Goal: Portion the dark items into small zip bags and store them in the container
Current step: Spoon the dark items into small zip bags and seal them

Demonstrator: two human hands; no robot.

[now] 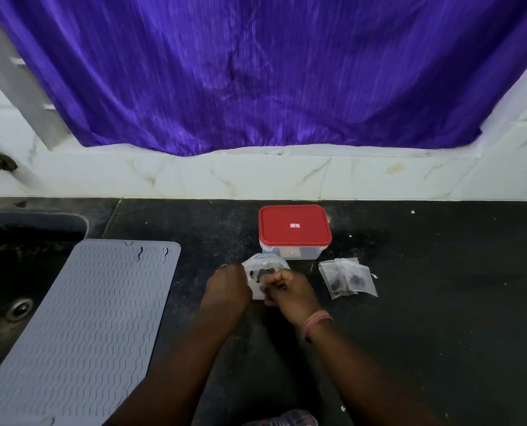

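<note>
Both hands, left hand (229, 284) and right hand (289, 292), fingers curled onto a clear plastic bag (263, 269) over the black counter (425, 302), just before the red-lidded container (294, 232), filled zip bags (346, 278) lying right.

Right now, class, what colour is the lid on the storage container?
Red, on the closed container's lid, seen in the head view.

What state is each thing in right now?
Container: lid on, standing on the counter.
Filled bags: two or so, flat beside the container, dark items inside.
Bag in work: held in both hands, contents unclear.
Left hand: grips the bag.
Right hand: pinches the bag.
Mat: flat, partly over the sink.
</note>
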